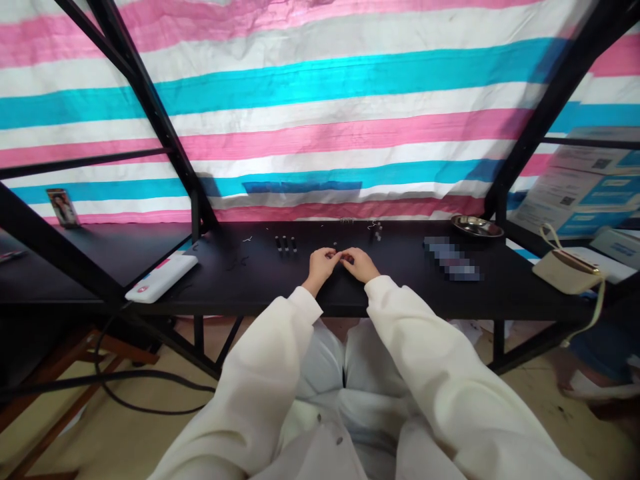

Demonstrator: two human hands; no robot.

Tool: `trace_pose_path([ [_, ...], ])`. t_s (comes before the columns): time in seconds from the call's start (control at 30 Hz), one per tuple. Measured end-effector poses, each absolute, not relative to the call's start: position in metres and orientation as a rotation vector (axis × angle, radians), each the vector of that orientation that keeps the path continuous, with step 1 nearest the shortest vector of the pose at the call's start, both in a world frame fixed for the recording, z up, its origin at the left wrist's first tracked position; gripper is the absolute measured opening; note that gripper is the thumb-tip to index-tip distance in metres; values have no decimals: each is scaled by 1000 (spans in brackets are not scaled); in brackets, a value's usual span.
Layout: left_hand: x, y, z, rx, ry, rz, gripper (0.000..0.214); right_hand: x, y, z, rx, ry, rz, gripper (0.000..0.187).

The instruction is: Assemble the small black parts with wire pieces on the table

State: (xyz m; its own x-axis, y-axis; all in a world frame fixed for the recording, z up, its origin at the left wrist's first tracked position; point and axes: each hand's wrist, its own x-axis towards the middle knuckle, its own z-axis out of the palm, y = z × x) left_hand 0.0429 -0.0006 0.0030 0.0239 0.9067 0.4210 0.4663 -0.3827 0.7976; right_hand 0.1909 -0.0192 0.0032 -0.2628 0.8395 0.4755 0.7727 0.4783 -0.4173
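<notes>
My left hand (321, 265) and my right hand (361, 264) meet over the black table (240, 287), near its front edge. Both have their fingers curled into a pinch, the tips almost touching. Whatever lies between the fingertips is too small and too hidden to make out. Just beyond them sits a tiny grey piece (335, 244). To the left stand three short black cylinders (287, 245) with pale ends, side by side. Several small whitish pieces (379, 232) are grouped at the back right of my hands, and a row of tiny parts (347, 221) lies along the back.
A shiny metal dish (477, 227) stands at the back right, with a pixelated item (451, 259) before it. Farther right is a beige pouch (567, 271) with a strap. A long white device (163, 277) lies left, beside a black metal frame (145, 107). Striped sheeting (340, 80) hangs behind.
</notes>
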Motion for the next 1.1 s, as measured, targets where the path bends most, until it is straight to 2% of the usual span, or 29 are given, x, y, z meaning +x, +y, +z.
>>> trace_pose_path([
  [0.1,30,8,11,1794,1673,1269,21,190,-17,-1,-1307,-2093,225,23],
  [0.3,-2,22,21,1732,2119,1168,17,191,-17,-2,-1307,-2071,222,17],
  [0.57,-8,21,22,1793,2289,856,23,192,-10,-9,-1227,-2013,233,13],
  [0.87,-10,26,23,1784,2320,786,25,192,-12,-8,-1250,-2012,243,13],
  [1.1,-13,19,27,1923,2344,619,29,193,-19,-1,-1585,-1953,92,16],
])
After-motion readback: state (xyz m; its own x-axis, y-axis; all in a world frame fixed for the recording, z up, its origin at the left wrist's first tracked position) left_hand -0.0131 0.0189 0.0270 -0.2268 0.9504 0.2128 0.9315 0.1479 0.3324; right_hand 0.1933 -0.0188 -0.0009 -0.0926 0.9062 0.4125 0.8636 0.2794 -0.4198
